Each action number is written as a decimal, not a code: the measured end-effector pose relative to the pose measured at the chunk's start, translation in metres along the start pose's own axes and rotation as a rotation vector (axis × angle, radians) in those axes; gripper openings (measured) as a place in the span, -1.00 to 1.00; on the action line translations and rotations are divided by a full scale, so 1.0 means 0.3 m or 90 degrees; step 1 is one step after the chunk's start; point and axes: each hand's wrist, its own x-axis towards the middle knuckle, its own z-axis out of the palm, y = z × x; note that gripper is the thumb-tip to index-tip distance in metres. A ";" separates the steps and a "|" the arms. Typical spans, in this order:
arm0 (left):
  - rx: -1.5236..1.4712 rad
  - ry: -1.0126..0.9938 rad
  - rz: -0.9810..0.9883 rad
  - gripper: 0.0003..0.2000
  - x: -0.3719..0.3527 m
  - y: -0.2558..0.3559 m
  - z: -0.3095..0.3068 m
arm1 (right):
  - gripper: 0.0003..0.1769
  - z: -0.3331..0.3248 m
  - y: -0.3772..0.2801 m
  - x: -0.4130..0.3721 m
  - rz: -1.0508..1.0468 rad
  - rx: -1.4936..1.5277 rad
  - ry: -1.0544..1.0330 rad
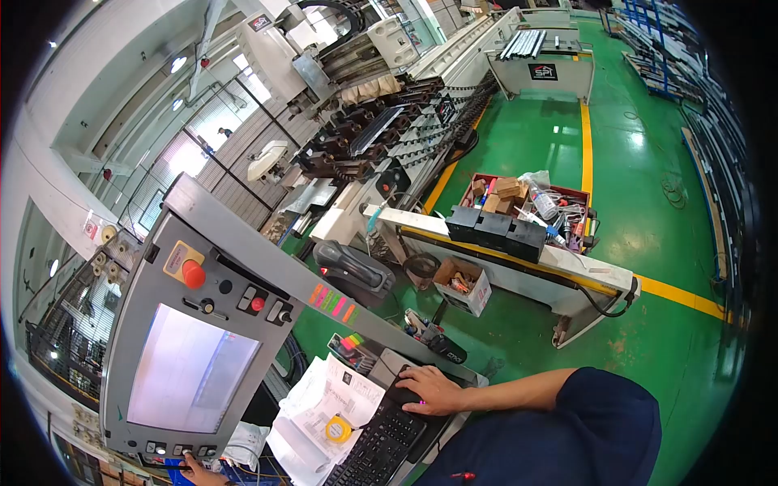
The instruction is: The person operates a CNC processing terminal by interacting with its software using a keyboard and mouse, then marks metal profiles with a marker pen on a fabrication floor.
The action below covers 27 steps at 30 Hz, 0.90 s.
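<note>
My right hand (pixel 429 390) lies over a dark computer mouse (pixel 422 402), fingers curved round it; a pink light glows at its side. Beside it is a black keyboard (pixel 374 450). At the lower left, my left hand (pixel 201 471) reaches to the row of buttons (pixel 185 450) under the screen (pixel 194 368) of a grey control panel (pixel 130 340). One finger is stretched up to a button there; the rest of that hand is partly cut off by the frame. Printed papers (pixel 324 405) lie left of the keyboard, with a yellow tape measure (pixel 338 429) on them.
A red emergency-stop button (pixel 193 274) is on the panel. Ahead stand a large machine (pixel 356 121) and a white beam (pixel 519 271) bearing black blocks (pixel 496 232). Beyond are a red crate (pixel 585 194) of tools and a cardboard box (pixel 463 285). Metal bars (pixel 713 162) line the right.
</note>
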 end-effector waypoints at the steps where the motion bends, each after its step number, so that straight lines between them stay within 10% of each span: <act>1: -0.018 -0.006 0.003 -0.51 0.040 -0.059 -0.010 | -0.36 0.003 0.002 0.000 -0.001 0.000 0.000; 27: -0.005 0.013 0.078 -0.68 -0.079 0.107 0.034 | -0.33 -0.032 -0.042 -0.011 -0.053 -0.032 -0.016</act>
